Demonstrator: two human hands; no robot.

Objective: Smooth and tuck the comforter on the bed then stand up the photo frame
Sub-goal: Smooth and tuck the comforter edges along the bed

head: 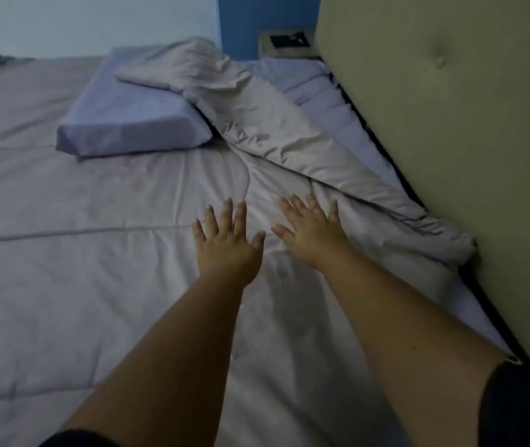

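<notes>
We press our left hand [226,245] and right hand [312,230] flat, fingers spread wide, on the comforter [95,285], holding nothing, near its folded-back edge by the headboard [450,156]; it looks wrinkly there.

Comforter [95,285] pale grey; pillow [128,124] lavender; headboard [450,140] beige; wall [266,21] blue.

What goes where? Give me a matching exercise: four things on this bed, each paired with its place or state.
Things:
1. pillow
2. comforter's folded-back edge
3. left hand
4. headboard

States:
A. upright along the right side
B. flat, fingers spread on the comforter
C. bunched and wrinkled beside the headboard
D. lying on the comforter, lilac cover

Pairs: 1-D, 2-C, 3-B, 4-A
</notes>
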